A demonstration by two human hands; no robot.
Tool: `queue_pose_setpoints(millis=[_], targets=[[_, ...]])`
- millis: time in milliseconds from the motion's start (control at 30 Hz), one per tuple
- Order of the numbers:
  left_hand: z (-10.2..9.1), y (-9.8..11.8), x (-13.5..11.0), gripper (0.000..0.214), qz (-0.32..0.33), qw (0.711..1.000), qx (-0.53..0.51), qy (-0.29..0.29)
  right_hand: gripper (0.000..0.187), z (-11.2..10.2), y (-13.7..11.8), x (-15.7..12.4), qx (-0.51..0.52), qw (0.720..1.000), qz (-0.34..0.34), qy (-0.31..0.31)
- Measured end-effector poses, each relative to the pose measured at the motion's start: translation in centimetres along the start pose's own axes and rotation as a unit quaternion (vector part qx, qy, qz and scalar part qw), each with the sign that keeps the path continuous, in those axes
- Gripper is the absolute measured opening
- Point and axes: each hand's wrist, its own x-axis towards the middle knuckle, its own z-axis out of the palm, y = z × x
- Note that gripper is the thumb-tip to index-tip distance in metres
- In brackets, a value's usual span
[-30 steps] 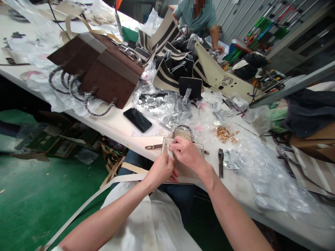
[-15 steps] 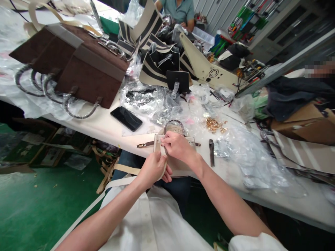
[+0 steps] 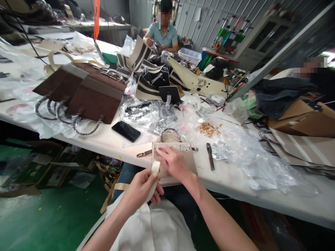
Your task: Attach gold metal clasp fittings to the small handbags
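Observation:
My left hand [image 3: 142,186] is closed around a cream strip of tape or strapping [image 3: 156,167], whose end sticks up above my thumb. My right hand [image 3: 174,162] lies with fingers stretched out on a beige handbag [image 3: 190,165] at the table's front edge. A round, wrapped handle [image 3: 170,132] stands up at the bag's far side. Out of the left side pokes a narrow brown strap [image 3: 144,153] with a metal fitting. Part of the bag's top is hidden under my right hand. A dark metal tool [image 3: 210,157] rests to the right.
A black phone [image 3: 126,131] lies left of the bag, near brown handbags [image 3: 91,99]. Gold-coloured fittings [image 3: 208,129] sit in a pile beyond, with clear plastic [image 3: 256,164] at right. Striped panels [image 3: 146,87] are heaped further back. Across the table sits a person [image 3: 163,35].
My left hand has drawn down and away from my right, exposing the strip's end. My right fingers have gone from pinching to stretched out on the bag. The view has tilted upward.

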Motion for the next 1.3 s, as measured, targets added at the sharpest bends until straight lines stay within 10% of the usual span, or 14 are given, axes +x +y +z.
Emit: queue_pose_setpoints(millis=[133, 300, 467, 733, 833, 1033, 1300], targets=[[-0.2, 1.3, -0.5, 0.060, 0.031, 0.999, 0.005, 0.020, 0.047, 0.9, -1.9, -1.7, -0.048, 0.998, 0.037, 0.015], [0.6, 2.7, 1.1, 0.057, 0.074, 0.995, 0.055, 0.036, 0.034, -2.1, -1.2, -2.8, 0.142, 0.988, 0.051, 0.046], [2.6, 2.1, 2.5, 0.043, 0.075, 0.989, 0.119, 0.036, 0.044, -6.0, -1.0, -4.4, 0.370, 0.894, 0.238, 0.085], [5.3, 2.1, 3.4, 0.052, 0.036, 0.994, 0.104, -0.008, 0.042, -6.0, -1.7, -6.2, 0.463, 0.802, 0.367, 0.082], [5.6, 2.3, 3.8, 0.083, 0.046, 0.996, 0.081, -0.007, 0.038, -6.3, -1.2, -6.5, 0.458, 0.805, 0.369, 0.083], [6.7, 1.7, 4.7, 0.027, 0.061, 0.988, 0.130, -0.055, 0.036, -6.6, 0.1, -6.9, 0.391, 0.845, 0.355, 0.081], [8.8, 0.1, 6.2, 0.034, 0.064, 0.990, 0.125, -0.007, 0.029, -7.4, 2.2, -7.0, 0.203, 0.911, 0.323, 0.157]])
